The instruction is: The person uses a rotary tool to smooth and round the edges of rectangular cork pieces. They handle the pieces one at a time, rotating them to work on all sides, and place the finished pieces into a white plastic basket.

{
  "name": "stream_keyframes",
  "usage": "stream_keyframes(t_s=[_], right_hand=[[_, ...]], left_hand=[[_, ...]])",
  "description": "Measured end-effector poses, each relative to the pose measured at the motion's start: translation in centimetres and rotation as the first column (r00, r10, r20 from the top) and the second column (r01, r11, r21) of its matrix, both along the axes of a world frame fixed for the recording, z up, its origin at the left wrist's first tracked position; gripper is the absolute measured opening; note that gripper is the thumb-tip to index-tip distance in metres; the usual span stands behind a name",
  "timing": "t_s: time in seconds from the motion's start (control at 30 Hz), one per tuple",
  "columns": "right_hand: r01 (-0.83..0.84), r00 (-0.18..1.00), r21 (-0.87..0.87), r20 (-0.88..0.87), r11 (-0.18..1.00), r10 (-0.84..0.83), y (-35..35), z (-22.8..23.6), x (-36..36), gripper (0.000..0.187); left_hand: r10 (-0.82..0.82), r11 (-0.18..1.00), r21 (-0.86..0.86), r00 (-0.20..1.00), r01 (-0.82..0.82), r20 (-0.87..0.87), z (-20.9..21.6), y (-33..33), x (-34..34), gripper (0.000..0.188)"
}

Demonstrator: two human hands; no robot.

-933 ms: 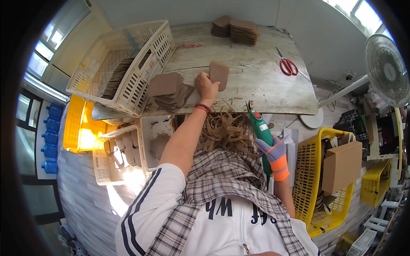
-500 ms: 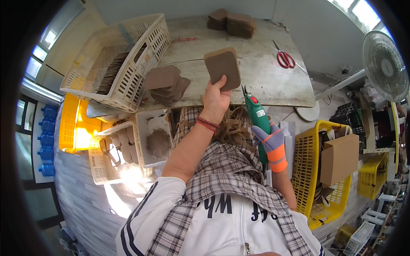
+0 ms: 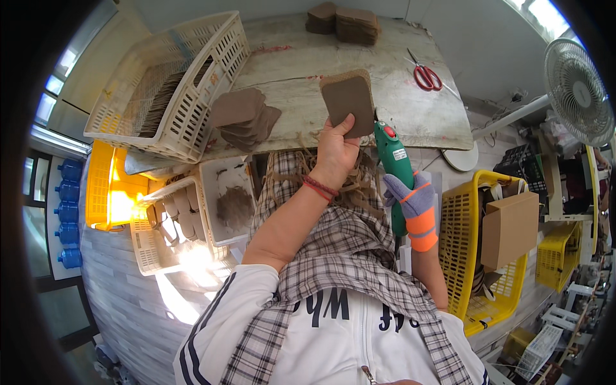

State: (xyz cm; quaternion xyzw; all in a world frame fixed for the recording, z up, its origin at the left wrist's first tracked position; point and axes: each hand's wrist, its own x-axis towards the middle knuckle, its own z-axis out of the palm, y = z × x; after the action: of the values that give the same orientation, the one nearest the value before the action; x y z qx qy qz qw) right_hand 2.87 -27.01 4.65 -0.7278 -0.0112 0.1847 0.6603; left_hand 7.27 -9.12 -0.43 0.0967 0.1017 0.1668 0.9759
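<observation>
My bare left hand point(image 3: 336, 151) pinches a brown, rounded rectangular pad point(image 3: 347, 102) by its lower edge, thumb on its face. A lighter, fuzzy border shows along the pad's top. In my right hand point(image 3: 412, 204), wearing a grey and orange glove, is a pair of green electric scissors point(image 3: 396, 154) with a red button. Their tip is at the pad's right edge; whether the blades touch it I cannot tell. Brown trimmed strips point(image 3: 359, 181) lie heaped on my plaid apron point(image 3: 333, 240) below the hands. A loose stack of similar pads point(image 3: 244, 115) sits on the table to the left.
On the worn table point(image 3: 289, 96) are a white crate point(image 3: 186, 122) of pads, more stacked pads point(image 3: 357, 27) at the back and red-handled scissors point(image 3: 427, 77). A white bin point(image 3: 221, 234) stands below left. To the right are a yellow basket point(image 3: 459, 250), a cardboard box point(image 3: 511, 230) and a fan point(image 3: 581, 96).
My left hand has moved the pad right, toward the electric scissors. The scissors have shifted slightly right, and their tip now meets the pad's right edge in view.
</observation>
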Motion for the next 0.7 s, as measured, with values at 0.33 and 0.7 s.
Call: stream_keyframes(t_s=[0.33, 0.7], right_hand=[[0.013, 1.000, 0.009, -0.016, 1.000, -0.013, -1.0, 1.6, 0.8, 0.033], [-0.250, 0.968, -0.150, -0.067, 0.957, 0.243, -3.4, 4.1, -0.8, 0.040]], left_hand=[[-0.153, 0.953, 0.255, 0.985, 0.167, -0.075, -1.0, -0.8, -2.7, 0.032], [-0.228, 0.669, 0.667, 0.944, 0.329, -0.237, 1.5, 7.0, -7.7, 0.040]])
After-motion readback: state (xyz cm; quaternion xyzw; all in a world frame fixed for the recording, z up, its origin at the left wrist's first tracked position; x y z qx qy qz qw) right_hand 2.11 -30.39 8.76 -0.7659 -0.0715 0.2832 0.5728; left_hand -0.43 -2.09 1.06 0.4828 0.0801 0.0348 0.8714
